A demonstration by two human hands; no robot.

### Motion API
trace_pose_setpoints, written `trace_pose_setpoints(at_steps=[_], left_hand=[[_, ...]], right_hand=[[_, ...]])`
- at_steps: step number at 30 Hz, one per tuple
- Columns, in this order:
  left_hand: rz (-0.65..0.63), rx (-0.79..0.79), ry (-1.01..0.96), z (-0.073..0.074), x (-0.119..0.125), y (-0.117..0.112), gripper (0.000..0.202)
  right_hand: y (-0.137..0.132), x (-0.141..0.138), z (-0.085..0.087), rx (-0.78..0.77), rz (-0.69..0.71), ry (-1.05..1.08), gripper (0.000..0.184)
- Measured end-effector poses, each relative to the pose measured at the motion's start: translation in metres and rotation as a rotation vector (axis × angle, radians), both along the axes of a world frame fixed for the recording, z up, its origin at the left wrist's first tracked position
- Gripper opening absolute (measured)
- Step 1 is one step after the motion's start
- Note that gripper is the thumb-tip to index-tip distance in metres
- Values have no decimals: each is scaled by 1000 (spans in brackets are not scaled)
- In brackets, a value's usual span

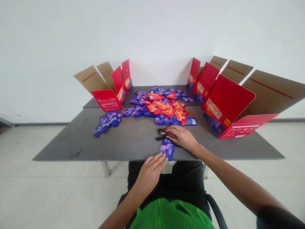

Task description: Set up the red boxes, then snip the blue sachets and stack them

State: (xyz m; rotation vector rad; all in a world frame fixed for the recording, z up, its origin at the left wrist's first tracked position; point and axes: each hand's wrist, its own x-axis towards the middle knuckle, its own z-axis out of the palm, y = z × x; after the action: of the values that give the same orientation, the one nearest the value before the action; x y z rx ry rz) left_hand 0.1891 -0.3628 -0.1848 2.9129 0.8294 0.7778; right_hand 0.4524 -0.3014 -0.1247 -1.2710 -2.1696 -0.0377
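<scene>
A purple sachet [167, 148] lies at the near edge of the dark grey table [133, 140]. My left hand [152, 171] rests at the table edge, fingers stretched out together with the tips touching the sachet's lower left corner. My right hand [182, 136] lies palm down over black-handled scissors [161, 133], fingers extended across them and the top of the sachet. I cannot see whether it grips the scissors. A heap of red and purple sachets [162, 105] covers the middle of the table farther back.
A smaller row of purple sachets [108, 122] lies left of the heap. Open red-and-brown cardboard boxes stand at back left [109, 86] and along the right side [228, 105]. A green mesh item [171, 214] sits on my lap. White wall behind.
</scene>
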Motion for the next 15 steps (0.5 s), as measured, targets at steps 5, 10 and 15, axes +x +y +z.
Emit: trace_pose_setpoints(at_steps=[5, 10, 15], left_hand=[[-10, -18, -34, 1, 2, 0, 47], [-9, -54, -67, 5, 3, -1, 45], [-43, -62, -64, 11, 1, 1, 44]], right_hand=[[-34, -21, 13, 36, 58, 94, 30], [-40, -32, -8, -57, 211, 48, 26], [0, 4, 0, -3, 8, 27, 28]])
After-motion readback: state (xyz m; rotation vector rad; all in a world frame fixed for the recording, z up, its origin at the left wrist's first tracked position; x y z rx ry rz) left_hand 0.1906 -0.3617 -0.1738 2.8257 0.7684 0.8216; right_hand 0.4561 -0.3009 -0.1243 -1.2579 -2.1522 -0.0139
